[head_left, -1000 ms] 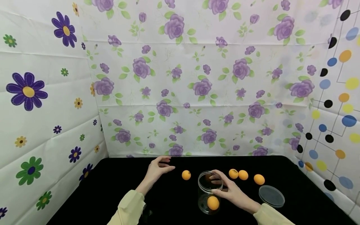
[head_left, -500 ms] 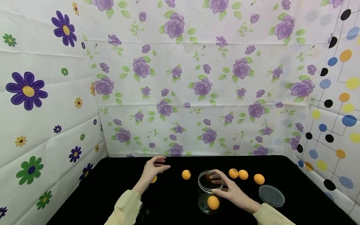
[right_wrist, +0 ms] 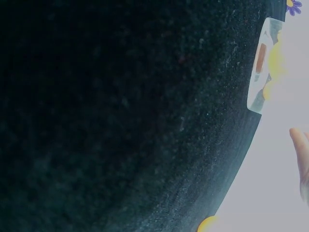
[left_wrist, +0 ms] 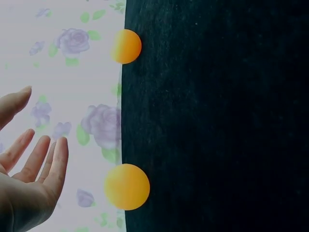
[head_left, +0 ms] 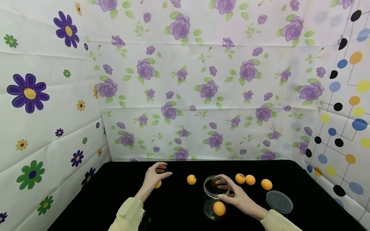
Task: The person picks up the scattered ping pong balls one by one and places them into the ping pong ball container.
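Note:
In the head view my left hand (head_left: pixel 153 178) hovers over the black table with thumb and fingers apart, holding nothing. An orange ball (head_left: pixel 158 184) is partly hidden behind that hand's wrist, and another orange ball (head_left: pixel 191 179) sits to its right. The left wrist view shows the spread fingers (left_wrist: pixel 58 166) beside two orange balls. My right hand (head_left: pixel 238 197) grips a clear jar (head_left: pixel 208 195) near its open top, thumb in front and fingers behind. One orange ball (head_left: pixel 219 208) shows low in the jar; a dim orange patch shows through its upper wall.
Two orange balls (head_left: pixel 250 180) lie side by side behind the right hand, with a third ball (head_left: pixel 266 184) farther right. A round translucent lid (head_left: pixel 279 201) lies right of the right hand. Patterned cloth walls (head_left: pixel 185 96) enclose the black table (head_left: pixel 95 199).
My left hand has moved a little to the left, and the orange ball behind its wrist has come into view. The right hand and the jar stay where they were.

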